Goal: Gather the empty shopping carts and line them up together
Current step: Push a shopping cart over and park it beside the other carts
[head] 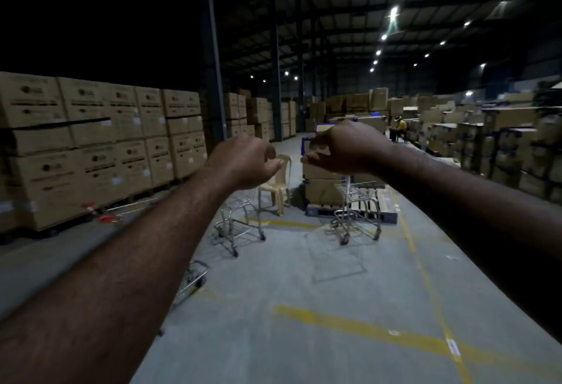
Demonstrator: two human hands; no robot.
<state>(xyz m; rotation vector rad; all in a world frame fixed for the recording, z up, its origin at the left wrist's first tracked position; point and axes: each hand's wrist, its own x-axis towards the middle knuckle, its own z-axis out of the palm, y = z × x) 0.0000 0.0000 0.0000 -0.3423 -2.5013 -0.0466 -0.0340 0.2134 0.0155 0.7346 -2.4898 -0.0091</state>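
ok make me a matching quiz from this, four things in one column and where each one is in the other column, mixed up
1 beige plastic chair
2 stacked brown cardboard boxes
3 person in a yellow shirt
4 nearest steel wire shopping cart

a seated far back on the right
b partly hidden under the left forearm
c standing upright mid-aisle
d walled up along the left side

Pairs: 1-c, 2-d, 3-a, 4-b

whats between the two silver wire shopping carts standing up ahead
In the head view, a beige plastic chair stands between the left silver wire cart and the right silver wire cart, set slightly further back.
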